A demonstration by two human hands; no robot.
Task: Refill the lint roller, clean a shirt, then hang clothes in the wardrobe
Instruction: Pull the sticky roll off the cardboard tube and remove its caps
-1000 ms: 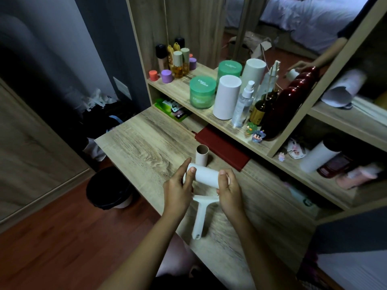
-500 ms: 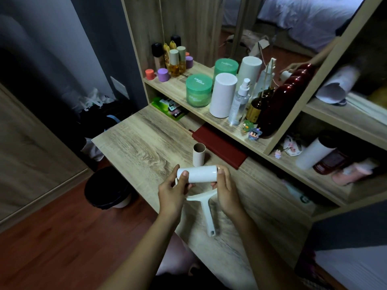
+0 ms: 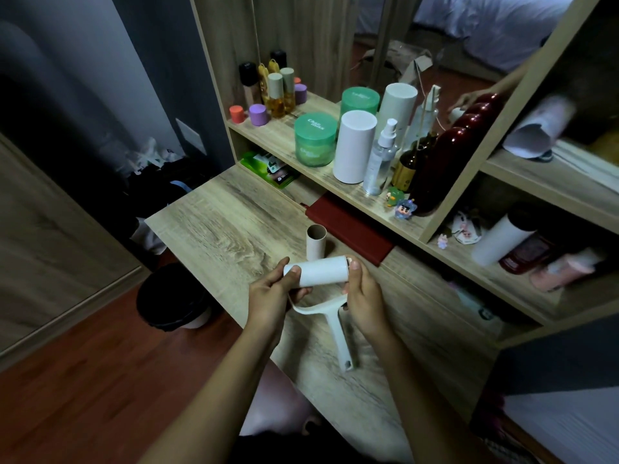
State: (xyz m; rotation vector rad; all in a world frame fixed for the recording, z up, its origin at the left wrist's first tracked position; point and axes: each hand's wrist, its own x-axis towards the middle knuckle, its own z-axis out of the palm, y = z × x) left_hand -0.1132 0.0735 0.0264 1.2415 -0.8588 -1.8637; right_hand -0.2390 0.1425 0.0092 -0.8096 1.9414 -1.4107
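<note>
Left hand (image 3: 268, 296), right hand (image 3: 363, 293) hold roll (image 3: 318, 271)

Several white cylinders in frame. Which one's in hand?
The white roll, held sideways above the desk by the left hand and right hand. The tall white canister stands upright on the shelf; the white tube leans lower right.

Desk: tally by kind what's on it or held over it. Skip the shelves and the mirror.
white roll: 1, held between left hand and right hand
roller handle: 1
cardboard tube: 1, upright
red notebook: 1, partly under the shelf
green packet: 1, at the back under the shelf
Total: 5
</note>
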